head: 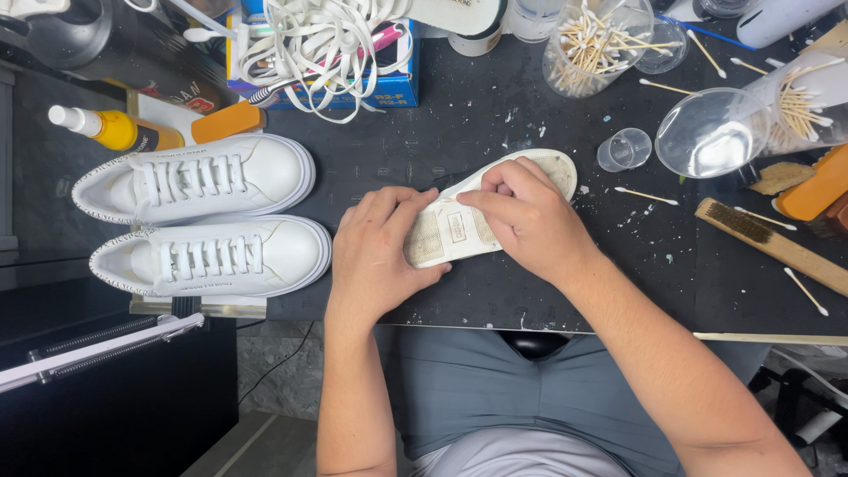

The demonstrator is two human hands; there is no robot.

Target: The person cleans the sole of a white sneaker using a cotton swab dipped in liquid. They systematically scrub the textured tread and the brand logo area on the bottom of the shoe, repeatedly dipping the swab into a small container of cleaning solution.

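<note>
I saw a blue rectangular cardboard box [386,86] at upper centre-left under white laces, a yellow spray bottle with dark label [132,132] at upper left, and a small rectangular tag [457,227] on the insole mid-frame.

A shoe-cleaning and repair workbench: a dark, paint-flecked work mat [495,115] lies under the fingers [495,205]; a pair of white sneakers [199,221] stands left of them, loose white laces [322,44] and jars of cotton swabs [596,44] beyond them, a wooden wire brush [768,243] to their right, a yellow spray bottle [115,130] far left
</note>
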